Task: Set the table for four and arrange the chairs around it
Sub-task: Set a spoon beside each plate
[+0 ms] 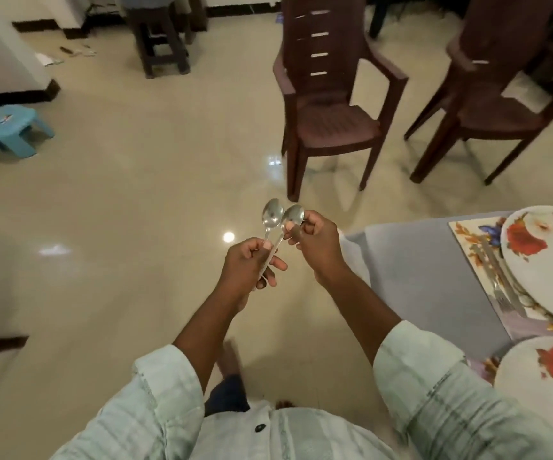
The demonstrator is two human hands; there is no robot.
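gripping two spoon handles in left hand [250,263], pinching right spoon [293,215] bowl with right hand [315,242], holding left spoon [272,212] beside it, above floor, near table [418,260].

Home dining room you stand in: glossy tiled floor [129,200], brown plastic chairs [331,104], floral plates [547,260] on clothed table [418,270].

Two steel spoons [281,216] are held bowls-up over the floor, while floral plates [547,263] sit on placemats on the grey-clothed bench [428,273] and two brown chairs [331,104] stand apart.
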